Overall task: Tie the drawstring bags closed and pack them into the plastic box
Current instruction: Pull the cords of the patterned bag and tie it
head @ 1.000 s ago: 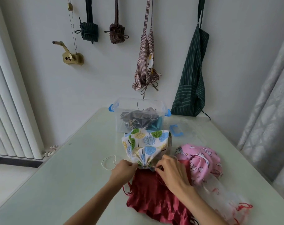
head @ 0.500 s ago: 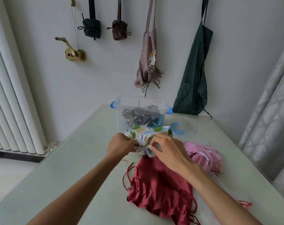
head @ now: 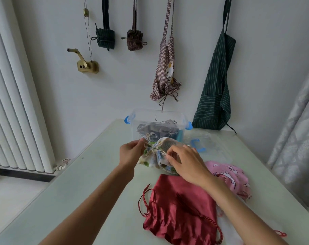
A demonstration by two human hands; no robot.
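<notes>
Since a moment before, I had lifted the printed bag (head: 157, 156) just before the plastic box (head: 132, 119); my left hand (head: 130, 152) and right hand (head: 183, 161) pinched its cords. Pulling evenly outward should have cinched it snugly.

Domestic room, likely a home utility or kitchen corner. Evidence: striped green apron (head: 214, 96) and checked apron (head: 165, 75) hung on a white wall, white radiator (head: 14, 106) at left, patterned curtain (head: 295, 138) at right, pale glass-topped table (head: 79, 188).
</notes>
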